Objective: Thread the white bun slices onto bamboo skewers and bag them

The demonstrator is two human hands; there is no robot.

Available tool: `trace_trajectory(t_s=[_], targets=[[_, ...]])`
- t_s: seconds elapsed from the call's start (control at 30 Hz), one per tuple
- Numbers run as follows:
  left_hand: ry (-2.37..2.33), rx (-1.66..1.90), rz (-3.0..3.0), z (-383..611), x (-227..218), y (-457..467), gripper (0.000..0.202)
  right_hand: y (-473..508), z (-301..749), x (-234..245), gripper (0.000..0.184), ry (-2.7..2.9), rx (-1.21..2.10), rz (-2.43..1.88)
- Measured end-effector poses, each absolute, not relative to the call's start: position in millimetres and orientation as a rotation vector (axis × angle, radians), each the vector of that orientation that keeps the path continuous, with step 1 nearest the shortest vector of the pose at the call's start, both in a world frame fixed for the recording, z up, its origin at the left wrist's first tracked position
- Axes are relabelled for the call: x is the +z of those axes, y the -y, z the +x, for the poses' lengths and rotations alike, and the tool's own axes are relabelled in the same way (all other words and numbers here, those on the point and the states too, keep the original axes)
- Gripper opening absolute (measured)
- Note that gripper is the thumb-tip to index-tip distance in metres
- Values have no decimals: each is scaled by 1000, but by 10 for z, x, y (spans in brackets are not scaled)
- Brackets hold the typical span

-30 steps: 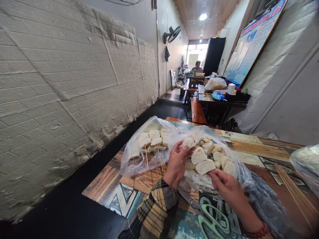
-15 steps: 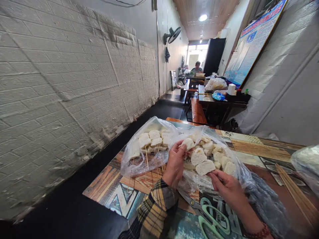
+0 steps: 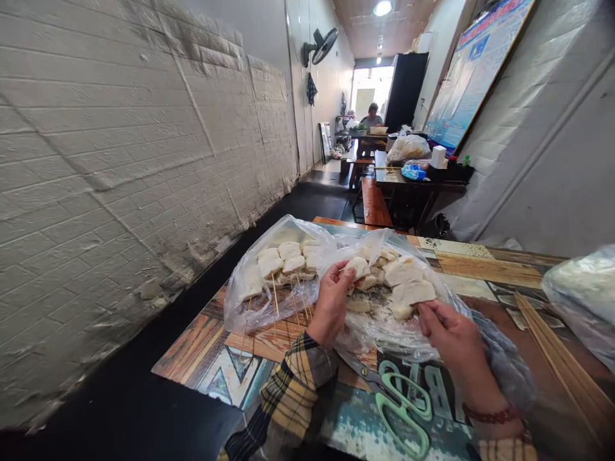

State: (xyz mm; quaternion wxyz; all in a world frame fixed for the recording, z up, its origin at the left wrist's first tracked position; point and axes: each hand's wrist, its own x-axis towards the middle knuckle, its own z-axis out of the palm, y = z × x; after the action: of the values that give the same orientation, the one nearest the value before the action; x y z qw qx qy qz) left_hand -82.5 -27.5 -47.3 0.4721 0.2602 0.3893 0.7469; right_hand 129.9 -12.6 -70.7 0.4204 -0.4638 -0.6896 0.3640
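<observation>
My left hand point(image 3: 332, 299) is closed, pinching a pale, bread-like slice point(image 3: 356, 269) between thumb and fingers over an open clear plastic bag point(image 3: 379, 342). With closed fingers, my right hand point(image 3: 444, 330) grips the near edge of a pair of joined pale slices point(image 3: 410, 291); any stick inside them is hidden. More loose pale pieces lie in this bag. To the left, a second clear bag point(image 3: 235, 307) holds several slices on thin wooden skewers point(image 3: 275, 296), whose bare ends point toward me. Green-handled scissors point(image 3: 402, 410) rest on the table below my hands.
A bundle of wooden sticks point(image 3: 552, 346) lies on the patterned table point(image 3: 192, 358) at right, beside another filled plastic bag point(image 3: 583, 288). Farther back stand a wooden bench point(image 3: 375, 202) and a cluttered table. A person point(image 3: 372, 116) sits at the far end.
My right hand has moved slightly right and raised the joined slices away from my left hand. The left hand keeps its slice. The view has shifted a little.
</observation>
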Motion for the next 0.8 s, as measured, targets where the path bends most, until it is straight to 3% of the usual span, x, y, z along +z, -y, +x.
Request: trace_trajectory(t_s=[0.2,0.43,0.63,0.8], targets=[[-1143,1573,956,-739,-585,212,30,28,1362,-637,34,1393,1079,-1129],[-1739,1184,1711,-724,-722,148,28,6,1366,-590,33,1339,1062,-1089],[-1972,888,2121,-586,-675,185,31,-48,1401,-594,32,1344,1038,-1071],[-1973,746,2386,-313,-564,96,19,-47,1397,-571,34,1379,1013,-1064]])
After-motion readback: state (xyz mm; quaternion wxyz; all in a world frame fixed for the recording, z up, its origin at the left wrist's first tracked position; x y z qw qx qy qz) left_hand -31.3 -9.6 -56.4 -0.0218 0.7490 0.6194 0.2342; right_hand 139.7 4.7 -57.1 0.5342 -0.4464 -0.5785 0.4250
